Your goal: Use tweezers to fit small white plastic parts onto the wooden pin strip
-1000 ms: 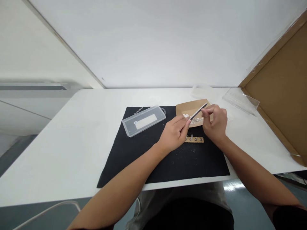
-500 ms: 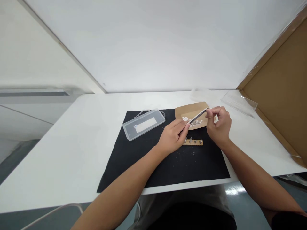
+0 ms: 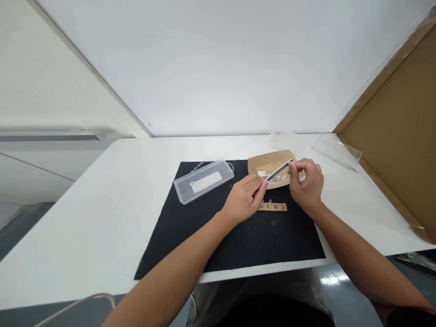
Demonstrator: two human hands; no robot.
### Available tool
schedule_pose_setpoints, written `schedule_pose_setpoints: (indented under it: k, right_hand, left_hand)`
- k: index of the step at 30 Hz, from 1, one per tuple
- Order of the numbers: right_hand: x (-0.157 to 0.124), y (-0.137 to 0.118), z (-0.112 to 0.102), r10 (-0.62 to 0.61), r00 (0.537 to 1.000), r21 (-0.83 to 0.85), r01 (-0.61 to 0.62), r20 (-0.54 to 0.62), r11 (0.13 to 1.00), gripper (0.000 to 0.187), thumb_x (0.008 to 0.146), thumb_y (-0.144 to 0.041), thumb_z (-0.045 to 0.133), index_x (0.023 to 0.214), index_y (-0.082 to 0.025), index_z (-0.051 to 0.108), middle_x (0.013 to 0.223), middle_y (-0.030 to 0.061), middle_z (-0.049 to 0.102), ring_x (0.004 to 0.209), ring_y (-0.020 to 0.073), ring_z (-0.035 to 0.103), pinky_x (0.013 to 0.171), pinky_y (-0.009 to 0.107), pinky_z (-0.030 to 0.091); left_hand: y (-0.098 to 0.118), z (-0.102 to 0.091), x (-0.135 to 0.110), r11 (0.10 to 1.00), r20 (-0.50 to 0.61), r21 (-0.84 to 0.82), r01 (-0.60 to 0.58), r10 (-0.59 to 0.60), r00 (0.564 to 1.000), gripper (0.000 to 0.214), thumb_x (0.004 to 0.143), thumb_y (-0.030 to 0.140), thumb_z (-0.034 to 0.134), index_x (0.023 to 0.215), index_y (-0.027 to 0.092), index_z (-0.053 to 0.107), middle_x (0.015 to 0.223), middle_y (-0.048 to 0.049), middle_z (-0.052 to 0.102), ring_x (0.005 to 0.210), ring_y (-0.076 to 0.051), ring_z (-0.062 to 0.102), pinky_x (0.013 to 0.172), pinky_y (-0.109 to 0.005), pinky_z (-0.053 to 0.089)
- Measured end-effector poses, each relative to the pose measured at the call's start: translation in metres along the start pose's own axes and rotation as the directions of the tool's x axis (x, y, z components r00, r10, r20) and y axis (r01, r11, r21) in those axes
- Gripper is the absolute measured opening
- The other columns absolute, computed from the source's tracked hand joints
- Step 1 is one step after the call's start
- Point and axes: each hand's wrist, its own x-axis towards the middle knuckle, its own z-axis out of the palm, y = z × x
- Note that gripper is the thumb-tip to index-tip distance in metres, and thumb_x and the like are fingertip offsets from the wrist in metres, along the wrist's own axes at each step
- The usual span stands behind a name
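Observation:
My left hand (image 3: 245, 196) is closed around the near end of a thin, flat strip (image 3: 279, 170), dark on its face with a pale edge. The strip slants up to the right. At its far end, the thumb and fingers of my right hand (image 3: 307, 181) are pinched together; what lies between them is hidden. Beneath the strip sits a brown paper tray (image 3: 264, 160) with small white and clear bits (image 3: 277, 178) in it. Just below the hands, a narrow tan bar (image 3: 279, 207) bears several small round metal pieces and clear upright bits, its left end covered by my left hand.
A clear plastic case (image 3: 204, 181) with a white label lies on the black mat (image 3: 190, 231). Clear plastic sheets (image 3: 335, 152) lie at the back right, beside an upright cardboard panel (image 3: 402, 136). Fine crumbs speckle the mat. A white wall rises behind the table (image 3: 102, 218).
The whole view has shifted slightly, so things sit a little lower. Both hands keep their hold at the strip, with almost no change in its slant.

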Motion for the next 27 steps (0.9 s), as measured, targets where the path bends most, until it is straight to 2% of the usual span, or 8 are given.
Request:
schedule_pose_setpoints:
  k: [4,8,11,15,20,23,27]
  right_hand:
    - [-0.003,-0.002,0.002,-0.080,0.991,0.045,0.076,0.107,0.996,0.016,0.103,-0.032,0.061,0.090,-0.024,0.059,0.082,-0.0013,0.073,0.073,0.0175,0.068,0.086,0.040,0.044]
    - [-0.003,0.001,0.001,-0.012,1.000,0.001,0.012,0.017,1.000,0.017,0.103,-0.034,0.061,0.088,-0.024,0.060,0.081,-0.0011,0.071,0.074,0.0176,0.066,0.083,0.039,0.046]
    - [-0.002,0.007,0.001,0.018,1.000,0.011,-0.018,-0.007,1.000,0.019,0.103,-0.035,0.061,0.087,-0.024,0.059,0.078,-0.0014,0.068,0.072,0.0169,0.063,0.077,0.036,0.047]
    - [-0.004,0.010,0.001,0.044,0.998,0.089,-0.048,0.041,0.995,0.018,0.102,-0.036,0.062,0.089,-0.024,0.060,0.079,-0.0012,0.068,0.068,0.0155,0.059,0.066,0.032,0.046]
    - [-0.008,0.005,0.001,0.035,0.997,0.117,-0.043,0.068,0.992,0.018,0.101,-0.036,0.063,0.089,-0.024,0.060,0.080,-0.0012,0.068,0.063,0.0133,0.054,0.062,0.030,0.044]
    - [-0.008,0.004,0.000,0.034,0.995,0.111,-0.044,0.093,0.993,0.018,0.101,-0.037,0.063,0.090,-0.024,0.061,0.081,-0.0011,0.068,0.060,0.0122,0.053,0.060,0.029,0.043]
    - [-0.008,0.007,0.000,0.049,0.993,0.108,-0.061,0.111,0.992,0.019,0.101,-0.038,0.062,0.089,-0.023,0.061,0.081,-0.0015,0.068,0.058,0.0114,0.053,0.058,0.029,0.043]
  left_hand:
    - [-0.003,0.000,-0.001,1.000,-0.014,0.006,0.007,-0.007,1.000,0.023,0.107,0.020,0.049,0.094,0.015,0.068,0.087,-0.0077,0.069,0.080,-0.016,0.064,0.076,-0.029,0.054]
    - [0.000,-0.001,0.000,0.998,-0.038,0.045,0.034,-0.032,0.999,0.025,0.107,0.022,0.049,0.090,0.017,0.065,0.083,-0.0057,0.066,0.078,-0.016,0.061,0.074,-0.030,0.051]
    - [0.004,-0.004,0.002,0.984,-0.129,0.121,0.127,-0.112,0.985,0.026,0.109,0.026,0.045,0.094,0.017,0.065,0.089,-0.0066,0.064,0.085,-0.019,0.058,0.080,-0.034,0.049]
    - [0.000,-0.011,0.005,0.950,-0.251,0.140,0.279,-0.239,0.938,0.030,0.110,0.033,0.043,0.100,0.019,0.068,0.087,-0.0049,0.054,0.090,-0.021,0.054,0.081,-0.036,0.047]
    - [-0.008,-0.016,0.008,0.965,-0.230,0.073,0.253,-0.231,0.945,0.032,0.110,0.031,0.046,0.090,0.018,0.068,0.076,-0.0013,0.052,0.078,-0.017,0.053,0.072,-0.032,0.045]
    - [-0.008,-0.016,0.008,0.967,-0.264,0.094,0.236,-0.204,0.943,0.030,0.109,0.031,0.049,0.093,0.018,0.071,0.080,-0.0025,0.057,0.079,-0.016,0.056,0.073,-0.031,0.046]
    - [-0.006,-0.014,0.008,0.977,-0.233,0.094,0.191,-0.165,0.958,0.027,0.108,0.030,0.051,0.100,0.019,0.073,0.087,-0.0045,0.063,0.082,-0.016,0.059,0.076,-0.031,0.049]
